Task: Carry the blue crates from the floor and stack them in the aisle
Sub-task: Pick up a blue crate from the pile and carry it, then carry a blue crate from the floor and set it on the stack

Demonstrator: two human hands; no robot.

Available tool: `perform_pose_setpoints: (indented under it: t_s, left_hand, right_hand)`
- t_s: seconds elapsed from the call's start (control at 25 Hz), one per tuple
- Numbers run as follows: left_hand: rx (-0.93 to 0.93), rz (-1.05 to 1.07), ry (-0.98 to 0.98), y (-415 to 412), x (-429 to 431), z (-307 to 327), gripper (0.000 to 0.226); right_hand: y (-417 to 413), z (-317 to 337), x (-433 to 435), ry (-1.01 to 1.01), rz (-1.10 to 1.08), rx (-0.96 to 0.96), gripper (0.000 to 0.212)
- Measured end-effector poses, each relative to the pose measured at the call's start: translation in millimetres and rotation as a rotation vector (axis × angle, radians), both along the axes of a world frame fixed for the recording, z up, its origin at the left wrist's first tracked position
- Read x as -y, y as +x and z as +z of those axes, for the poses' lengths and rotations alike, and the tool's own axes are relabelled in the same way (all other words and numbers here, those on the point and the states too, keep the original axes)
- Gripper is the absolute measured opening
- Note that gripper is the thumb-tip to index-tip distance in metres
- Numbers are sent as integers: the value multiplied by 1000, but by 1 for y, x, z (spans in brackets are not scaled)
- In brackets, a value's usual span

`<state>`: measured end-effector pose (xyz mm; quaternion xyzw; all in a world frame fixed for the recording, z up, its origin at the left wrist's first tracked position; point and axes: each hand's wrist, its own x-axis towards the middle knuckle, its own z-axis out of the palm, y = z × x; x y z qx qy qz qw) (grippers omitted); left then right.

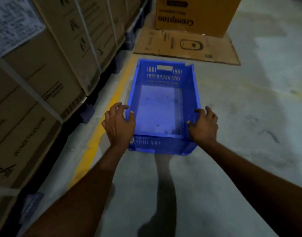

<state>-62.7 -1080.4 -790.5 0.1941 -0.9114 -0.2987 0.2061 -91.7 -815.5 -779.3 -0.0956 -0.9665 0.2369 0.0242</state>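
Hands flank 1 blue crate [161,106], empty, beside the yellow floor line [102,127]; left hand [119,124] curls over the near left rim, right hand [204,124] over the near right rim, though how firmly either grips I cannot tell; before carrying, better to seat the fingers fully under both rims, keep the crate level, and steer clear of the stacked cartons [44,74] and the flattened cardboard [186,46] ahead.

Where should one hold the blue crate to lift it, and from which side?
Grip the blue crate by its two long rims, one hand from each side, as the left hand and right hand do. It is open-topped, empty and level.
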Motion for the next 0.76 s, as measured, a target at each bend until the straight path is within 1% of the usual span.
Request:
perform_pose_setpoints:
  t_s: [0.08,0.2,0.28,0.48,0.64,0.76]
  left_hand:
    - [40,-15,56,26,-13,41,30]
    - [15,-87,76,57,-35,129,38]
    - [-23,-125,133,74,-51,205,42]
    - [-9,-81,336,113,-100,390,40]
    - [10,-133,389,149,-141,525,46]
    - [80,-191,391,179,-161,612,49]
  right_hand:
    - [27,36,2,-60,33,4,59]
    - [69,115,0,-261,-18,-47,52]
    - [95,185,-4,-342,-25,-32,50]
    - [146,365,-28,-467,-19,30,48]
    - [189,507,-51,-463,-62,-55,44]
    - [224,590,-68,-367,-40,-100,45]
